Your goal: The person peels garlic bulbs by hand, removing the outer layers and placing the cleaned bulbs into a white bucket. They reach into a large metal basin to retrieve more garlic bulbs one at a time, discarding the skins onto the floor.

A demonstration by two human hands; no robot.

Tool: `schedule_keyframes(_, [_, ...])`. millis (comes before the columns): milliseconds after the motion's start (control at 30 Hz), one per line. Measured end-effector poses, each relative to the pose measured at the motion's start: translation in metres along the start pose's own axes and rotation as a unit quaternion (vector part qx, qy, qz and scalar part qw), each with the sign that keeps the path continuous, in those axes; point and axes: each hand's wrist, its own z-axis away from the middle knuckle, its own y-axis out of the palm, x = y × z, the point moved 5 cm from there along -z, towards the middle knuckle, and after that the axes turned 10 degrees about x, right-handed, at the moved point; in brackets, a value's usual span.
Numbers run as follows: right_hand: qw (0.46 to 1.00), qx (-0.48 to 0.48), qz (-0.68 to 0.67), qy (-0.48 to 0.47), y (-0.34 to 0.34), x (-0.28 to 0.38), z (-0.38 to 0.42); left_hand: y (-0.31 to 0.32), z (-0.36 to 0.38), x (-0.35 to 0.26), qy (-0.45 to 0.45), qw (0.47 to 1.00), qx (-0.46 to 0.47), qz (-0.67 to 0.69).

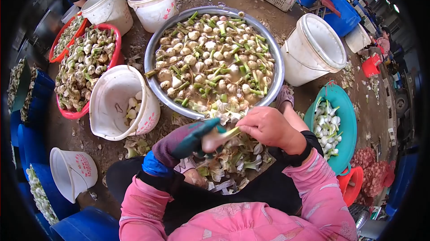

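My left hand (190, 141), in a dark green and purple glove, is closed around a garlic bulb (214, 140). The bulb is pale and slightly pink, its green stem pointing right. My bare right hand (267, 127) pinches the tip of that stem between thumb and fingers. Both hands are over a heap of loose garlic skins (233, 162) on the ground. Just beyond them stands a wide metal basin (281, 62) filled with garlic bulbs and cut green stems in brownish water.
To the left are a white bucket (102, 122) with a few garlic pieces, a red basin (117, 46) heaped with garlic and a smaller white bucket (62, 176). On the right are a large white bucket (298, 57), a teal basin (347, 111) of cleaned garlic and red mesh sacks (369, 169).
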Motion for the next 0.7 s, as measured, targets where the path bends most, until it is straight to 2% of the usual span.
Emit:
schedule_keyframes(33, [0.997,0.006,-0.012,0.072,0.001,-0.007,0.003,-0.005,0.0,-0.008,0.034,0.998,-0.061,0.004])
schedule_keyframes(67, [0.997,0.006,-0.014,0.072,0.001,-0.008,0.003,-0.009,0.0,-0.014,0.067,0.99,-0.12,0.008])
schedule_keyframes(100, [0.977,0.034,-0.163,0.136,0.005,-0.018,0.004,-0.006,-0.005,-0.017,0.074,0.984,-0.159,0.04])
schedule_keyframes(133, [0.929,0.06,-0.307,0.196,0.012,-0.025,0.008,-0.007,-0.006,-0.015,0.071,0.984,-0.156,0.039])
schedule_keyframes(167, [0.899,0.091,-0.402,0.149,0.018,-0.025,0.009,-0.007,-0.007,-0.016,0.084,0.987,-0.139,-0.002])
schedule_keyframes(200, [0.898,0.087,-0.403,0.151,0.019,-0.025,0.01,-0.006,-0.009,-0.017,0.097,0.987,-0.12,-0.043])
schedule_keyframes(267, [0.826,0.092,-0.537,0.146,0.029,-0.02,0.012,-0.003,-0.01,-0.018,0.093,0.99,-0.099,-0.03])
schedule_keyframes(300, [0.852,0.072,-0.503,0.124,0.024,-0.014,0.011,0.002,-0.01,-0.019,0.064,0.996,-0.068,-0.009])
schedule_keyframes(333, [0.852,0.065,-0.505,0.124,0.025,-0.01,0.009,0.008,-0.01,-0.021,0.034,0.999,-0.036,0.011])
schedule_keyframes(367, [0.954,-0.028,-0.281,0.097,0.013,-0.006,0.008,0.014,-0.009,-0.02,0.019,0.999,-0.023,0.021])
schedule_keyframes(400, [0.99,-0.12,-0.038,0.068,0.004,0.005,0.007,0.02,-0.008,-0.018,0.002,0.999,-0.01,0.03])
schedule_keyframes(467, [0.973,-0.196,0.058,0.111,-0.001,0.004,0.006,0.01,-0.016,0.0,0.009,0.996,-0.03,0.085])
schedule_keyframes(500, [0.967,-0.196,0.079,0.144,0.004,-0.007,0.005,0.014,-0.017,-0.001,0.004,0.996,-0.026,0.08])
schedule_keyframes(567, [0.957,-0.205,0.096,0.179,0.018,-0.029,0.004,0.022,-0.017,-0.02,0.117,0.991,-0.062,-0.006])
schedule_keyframes(600, [0.966,-0.105,0.106,0.212,0.03,-0.04,0.0,0.029,-0.015,-0.025,0.091,0.994,-0.057,0.023])
schedule_keyframes(633, [0.964,-0.003,0.115,0.241,0.041,-0.048,-0.003,0.025,-0.018,-0.016,0.106,0.992,-0.07,-0.008])
schedule_keyframes(667, [0.964,-0.011,0.111,0.241,0.042,-0.05,-0.003,0.02,-0.019,-0.008,0.121,0.988,-0.084,-0.039])
schedule_keyframes(700, [0.95,0.04,0.12,0.284,0.045,-0.053,-0.004,0.023,-0.019,-0.009,0.063,0.997,-0.043,0.001])
